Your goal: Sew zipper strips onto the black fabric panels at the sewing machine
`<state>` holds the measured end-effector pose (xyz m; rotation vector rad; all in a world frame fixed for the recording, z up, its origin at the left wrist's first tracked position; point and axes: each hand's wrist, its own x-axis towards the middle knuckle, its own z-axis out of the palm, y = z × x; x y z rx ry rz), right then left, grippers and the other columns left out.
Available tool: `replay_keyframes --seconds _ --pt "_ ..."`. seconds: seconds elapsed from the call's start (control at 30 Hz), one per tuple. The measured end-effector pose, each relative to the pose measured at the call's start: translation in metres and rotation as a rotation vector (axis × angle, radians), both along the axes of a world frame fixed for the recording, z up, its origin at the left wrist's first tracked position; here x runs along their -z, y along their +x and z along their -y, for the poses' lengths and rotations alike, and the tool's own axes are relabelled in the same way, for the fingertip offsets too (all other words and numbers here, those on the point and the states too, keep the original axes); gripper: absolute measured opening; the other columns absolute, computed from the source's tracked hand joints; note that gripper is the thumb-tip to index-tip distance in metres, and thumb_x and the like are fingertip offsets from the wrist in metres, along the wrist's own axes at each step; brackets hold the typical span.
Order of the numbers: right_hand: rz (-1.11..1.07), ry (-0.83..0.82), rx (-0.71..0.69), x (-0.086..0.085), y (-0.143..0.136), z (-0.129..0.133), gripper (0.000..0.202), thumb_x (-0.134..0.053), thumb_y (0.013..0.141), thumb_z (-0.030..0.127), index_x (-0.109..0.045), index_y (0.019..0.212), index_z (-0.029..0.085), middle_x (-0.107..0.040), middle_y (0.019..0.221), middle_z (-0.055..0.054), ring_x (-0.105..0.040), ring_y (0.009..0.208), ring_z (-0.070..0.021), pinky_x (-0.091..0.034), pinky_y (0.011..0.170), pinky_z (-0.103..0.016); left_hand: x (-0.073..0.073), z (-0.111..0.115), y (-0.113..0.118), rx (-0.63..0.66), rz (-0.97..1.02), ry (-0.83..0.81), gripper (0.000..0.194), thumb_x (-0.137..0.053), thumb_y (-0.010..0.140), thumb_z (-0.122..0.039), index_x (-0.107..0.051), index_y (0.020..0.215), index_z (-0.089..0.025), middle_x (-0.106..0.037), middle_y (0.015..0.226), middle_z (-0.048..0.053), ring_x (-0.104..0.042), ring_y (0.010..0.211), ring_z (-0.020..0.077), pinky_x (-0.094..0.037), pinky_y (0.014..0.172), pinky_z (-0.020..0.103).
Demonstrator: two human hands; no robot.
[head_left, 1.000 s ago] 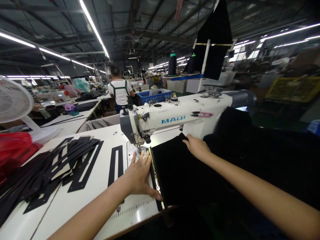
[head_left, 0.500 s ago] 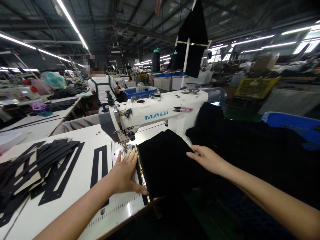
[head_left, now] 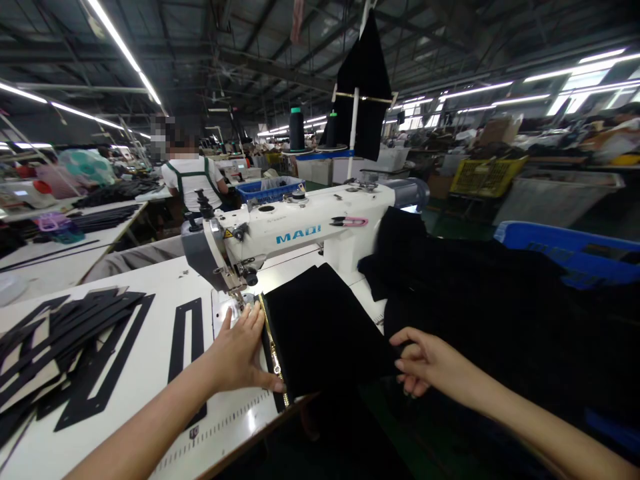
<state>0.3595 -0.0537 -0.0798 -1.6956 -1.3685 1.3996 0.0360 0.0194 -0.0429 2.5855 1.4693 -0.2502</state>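
My left hand (head_left: 243, 357) lies spread on the zipper edge of a black fabric piece (head_left: 325, 333), its fingertips close to the needle area of the white sewing machine (head_left: 300, 230). A gold zipper (head_left: 273, 350) runs along the fabric's left edge, between thumb and fingertips. At the fabric's right edge, my right hand (head_left: 423, 363) is raised with its fingers curled loosely and apart, holding nothing visible. Flat on the table beside my left forearm is a black rectangular frame piece (head_left: 186, 337).
Black frame pieces (head_left: 107, 353) are piled at left. Dark cloth (head_left: 465, 287) heaps at right, before a blue basket (head_left: 565, 247). Pink-handled snips (head_left: 350, 221) rest on the machine. Beyond it, a person (head_left: 193, 177) faces away near another blue basket (head_left: 270, 189).
My right hand has let go of the fabric's right edge and moved down and toward me, its fingers opening. My left hand stays on the zipper edge. The view has turned slightly right.
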Motion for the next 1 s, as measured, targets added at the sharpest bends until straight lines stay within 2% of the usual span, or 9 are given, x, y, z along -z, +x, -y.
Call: replay_keyframes --seconds 0.1,0.2,0.33,0.4,0.5,0.7,0.87,0.93,1.0 --pt "0.398 0.307 -0.061 -0.019 -0.003 -0.011 0.012 -0.052 0.077 0.028 -0.052 0.084 0.019 -0.06 0.065 0.0 -0.061 0.06 -0.0179 -0.047 0.057 -0.031 0.001 0.002 -0.003 -0.004 -0.026 -0.029 0.127 -0.046 0.05 -0.087 -0.012 0.142 -0.006 -0.008 0.145 0.024 -0.003 0.133 0.0393 0.001 0.105 0.06" --pt "0.742 0.612 -0.084 -0.037 -0.02 -0.049 0.02 -0.045 0.084 0.033 -0.058 0.081 0.018 -0.064 0.079 -0.006 -0.061 0.075 -0.0202 -0.043 0.069 -0.031 0.006 0.004 -0.01 0.014 -0.01 -0.016 0.126 -0.047 0.05 -0.086 -0.01 0.143 -0.009 -0.004 0.145 0.022 -0.002 0.133 0.0394 0.003 0.104 0.061" --pt "0.862 0.479 -0.077 -0.029 -0.051 -0.121 0.036 -0.046 0.085 0.046 -0.06 0.084 0.013 -0.065 0.08 -0.011 -0.062 0.076 -0.0225 -0.042 0.062 -0.029 0.006 0.009 -0.015 -0.005 0.018 -0.051 0.123 -0.049 0.055 -0.082 -0.006 0.143 -0.008 -0.001 0.145 0.021 0.0 0.133 0.0384 0.004 0.104 0.061" --pt "0.867 0.467 -0.071 -0.019 -0.061 -0.148 0.033 -0.044 0.087 0.042 -0.06 0.081 0.014 -0.065 0.076 -0.009 -0.061 0.071 -0.0197 -0.042 0.058 -0.026 0.0 0.011 -0.012 -0.023 0.016 -0.086 0.123 -0.05 0.055 -0.082 -0.006 0.143 -0.007 0.0 0.145 0.021 0.003 0.133 0.0379 0.003 0.104 0.061" --pt "0.892 0.554 -0.057 -0.01 -0.07 -0.168 0.027 -0.034 0.092 0.032 -0.056 0.089 0.016 -0.064 0.083 -0.006 -0.06 0.075 -0.0164 -0.041 0.063 -0.024 -0.009 0.012 -0.004 -0.045 0.004 -0.119 0.125 -0.051 0.053 -0.081 -0.009 0.142 -0.004 -0.001 0.145 0.022 0.004 0.133 0.0386 0.004 0.104 0.061" --pt "1.016 0.64 -0.136 0.002 -0.074 -0.176 0.021 -0.037 0.091 0.02 -0.054 0.101 0.013 -0.063 0.094 -0.014 -0.061 0.084 -0.0251 -0.042 0.067 -0.031 -0.007 0.007 -0.001 -0.057 0.028 -0.05 0.123 -0.051 0.055 -0.079 -0.012 0.141 0.0 -0.009 0.146 0.023 0.001 0.134 0.0373 0.005 0.107 0.057" --pt "1.093 0.676 -0.177 -0.019 -0.099 -0.155 0.03 -0.032 0.087 0.007 -0.057 0.102 0.002 -0.059 0.099 -0.028 -0.058 0.095 -0.0342 -0.044 0.075 -0.044 -0.007 0.004 0.001 -0.057 -0.012 -0.093 0.125 -0.046 0.056 -0.083 -0.009 0.141 0.002 -0.003 0.146 0.023 0.003 0.134 0.0372 0.005 0.106 0.057" --pt "1.064 0.752 -0.273 -0.026 -0.121 -0.134 0.033 -0.031 0.088 0.009 -0.058 0.105 0.003 -0.056 0.112 -0.026 -0.05 0.111 -0.0323 -0.039 0.089 -0.044 -0.008 0.003 0.003 -0.056 -0.021 -0.097 0.128 -0.047 0.053 -0.084 -0.009 0.141 0.001 -0.003 0.145 0.024 0.003 0.134 0.038 0.005 0.106 0.058" --pt "0.973 0.853 -0.449 -0.021 -0.141 -0.112 0.036 -0.036 0.092 0.024 -0.053 0.12 0.012 -0.047 0.132 -0.014 -0.037 0.126 -0.0236 -0.028 0.104 -0.037 -0.007 0.002 0.003 -0.048 -0.029 -0.092 0.127 -0.046 0.053 -0.084 -0.01 0.141 0.001 -0.004 0.145 0.024 0.002 0.134 0.0384 0.004 0.106 0.058"
